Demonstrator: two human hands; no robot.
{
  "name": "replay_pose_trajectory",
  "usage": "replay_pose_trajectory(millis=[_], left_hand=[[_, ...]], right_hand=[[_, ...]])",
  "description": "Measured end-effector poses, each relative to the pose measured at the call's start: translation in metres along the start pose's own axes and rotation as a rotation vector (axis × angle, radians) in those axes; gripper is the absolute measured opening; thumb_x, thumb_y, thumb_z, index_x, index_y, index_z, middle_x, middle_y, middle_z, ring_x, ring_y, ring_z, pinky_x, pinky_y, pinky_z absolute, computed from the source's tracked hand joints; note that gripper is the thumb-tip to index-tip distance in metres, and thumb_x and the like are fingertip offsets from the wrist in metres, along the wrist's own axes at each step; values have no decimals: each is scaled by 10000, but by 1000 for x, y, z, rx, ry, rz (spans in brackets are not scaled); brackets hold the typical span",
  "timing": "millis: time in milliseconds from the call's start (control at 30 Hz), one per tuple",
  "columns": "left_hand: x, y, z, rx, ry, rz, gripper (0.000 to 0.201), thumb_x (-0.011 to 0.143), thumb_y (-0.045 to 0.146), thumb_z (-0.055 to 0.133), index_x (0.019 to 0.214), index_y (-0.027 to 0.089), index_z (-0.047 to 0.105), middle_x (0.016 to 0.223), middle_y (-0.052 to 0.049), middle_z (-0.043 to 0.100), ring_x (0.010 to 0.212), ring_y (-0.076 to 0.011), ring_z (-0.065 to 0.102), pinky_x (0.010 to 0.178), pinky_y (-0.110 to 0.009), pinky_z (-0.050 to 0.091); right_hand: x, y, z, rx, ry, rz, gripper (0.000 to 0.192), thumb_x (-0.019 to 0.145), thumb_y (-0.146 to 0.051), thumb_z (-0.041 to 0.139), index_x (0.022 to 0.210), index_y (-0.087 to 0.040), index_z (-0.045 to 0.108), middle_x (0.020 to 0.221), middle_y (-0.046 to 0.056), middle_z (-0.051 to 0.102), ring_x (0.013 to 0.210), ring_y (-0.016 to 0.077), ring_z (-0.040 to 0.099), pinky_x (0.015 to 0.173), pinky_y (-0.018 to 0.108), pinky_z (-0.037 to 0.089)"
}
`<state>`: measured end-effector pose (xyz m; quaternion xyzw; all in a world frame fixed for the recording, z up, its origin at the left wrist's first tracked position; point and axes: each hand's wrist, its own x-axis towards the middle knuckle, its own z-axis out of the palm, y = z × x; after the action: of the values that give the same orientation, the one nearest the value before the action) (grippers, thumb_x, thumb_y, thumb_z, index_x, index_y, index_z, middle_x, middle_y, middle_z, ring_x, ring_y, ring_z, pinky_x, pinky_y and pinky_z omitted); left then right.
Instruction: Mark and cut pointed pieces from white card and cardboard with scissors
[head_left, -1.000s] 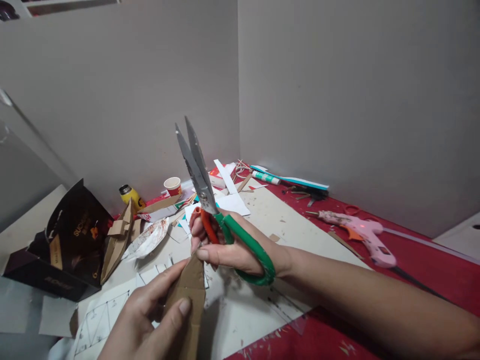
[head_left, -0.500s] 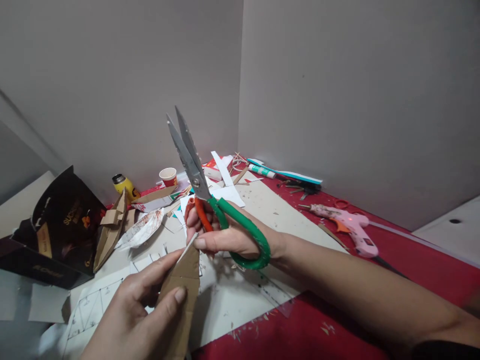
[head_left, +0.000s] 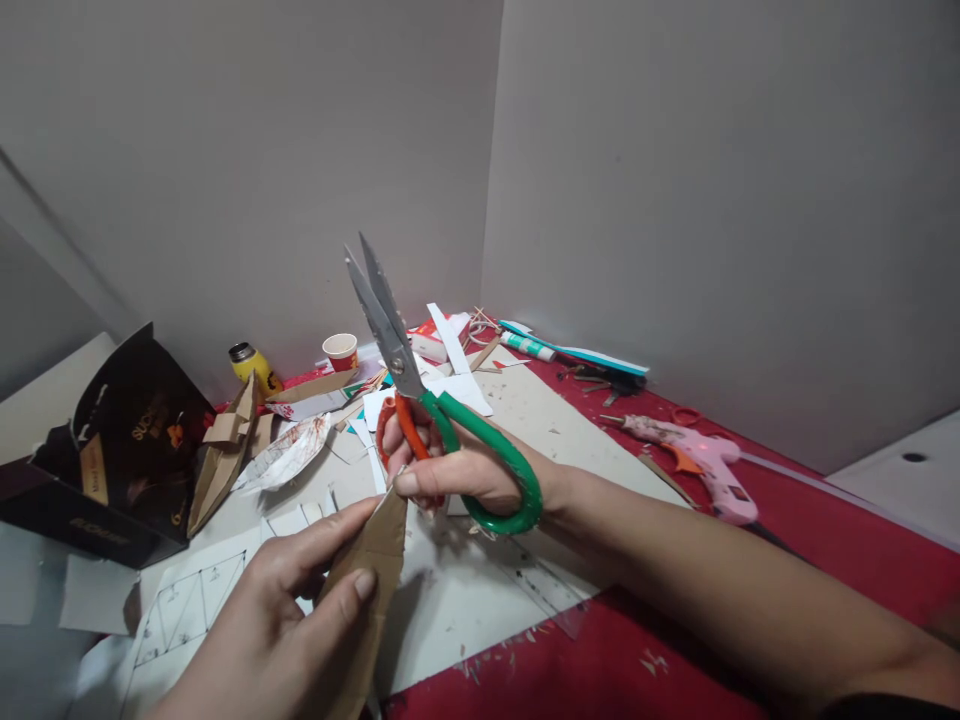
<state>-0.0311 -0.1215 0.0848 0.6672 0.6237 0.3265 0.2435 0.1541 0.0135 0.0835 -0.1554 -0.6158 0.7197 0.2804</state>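
Observation:
My left hand [head_left: 289, 610] grips a pointed strip of brown cardboard [head_left: 375, 585] between thumb and fingers, low in the view. A pair of scissors [head_left: 397, 366] with one green and one orange handle hangs on my right hand [head_left: 450, 470]. Its blades point up and away, slightly parted, with nothing between them. The thumb of my right hand presses on the cardboard's upper tip, so both hands touch the strip. Most of the right fingers are hidden behind the handles.
A pink hot glue gun [head_left: 697, 455] lies on the red table [head_left: 810, 520] at right. A dark open box [head_left: 135, 450], yellow bottle [head_left: 253, 366] and paper cup [head_left: 340, 351] stand at left. A pale board [head_left: 480, 620] carries drawn sheets [head_left: 191, 605] and scraps.
The view has shifted slightly. The scissors sit a little lower and farther right, with the blades still apart. Both hands keep their hold on the cardboard strip.

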Motion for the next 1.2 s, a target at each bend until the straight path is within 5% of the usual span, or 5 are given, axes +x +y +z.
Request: replay_pose_trajectory(millis=[200, 400, 767, 1000, 1200], left_hand=[[3, 6, 1, -201, -46, -99, 375, 849, 378, 689, 1223, 358, 701, 1285, -32, 699, 1121, -267, 675, 986, -341, 520], [6, 2, -4, -594, -104, -300, 552, 825, 400, 731, 1354, 322, 596, 1131, -79, 765, 864, -218, 732, 755, -290, 588], [9, 3, 1, -815, -230, -291, 451, 833, 280, 744, 1275, 319, 662, 1032, -45, 791, 844, -174, 729, 750, -242, 561], [8, 9, 3, -720, -221, -214, 411, 853, 228, 703, 1258, 293, 680, 1219, -57, 726, 1126, -247, 654, 883, -300, 529], [24, -13, -8, -863, -62, -317, 458, 834, 395, 713, 1266, 247, 671, 961, -77, 781, 794, -185, 713, 663, -231, 520]], right_hand=[[0, -1, -3, -9, -23, 5, 305, 653, -273, 779, 854, -188, 565, 695, -33, 616, 504, 96, 561, 432, 199, 434], [3, 10, -2, 22, 54, -76, 375, 676, -371, 824, 892, -193, 574, 754, -20, 639, 561, 98, 591, 462, 193, 468], [-1, 12, 6, 2, 141, -146, 364, 665, -276, 849, 889, -179, 579, 769, -24, 615, 577, 98, 584, 508, 226, 512], [-1, 16, -4, -67, 86, -79, 292, 728, -270, 797, 899, -193, 573, 731, -35, 615, 550, 107, 596, 508, 238, 508], [6, 14, -5, -51, 336, -150, 308, 692, -295, 798, 893, -198, 584, 705, -29, 618, 496, 123, 597, 443, 250, 483]])
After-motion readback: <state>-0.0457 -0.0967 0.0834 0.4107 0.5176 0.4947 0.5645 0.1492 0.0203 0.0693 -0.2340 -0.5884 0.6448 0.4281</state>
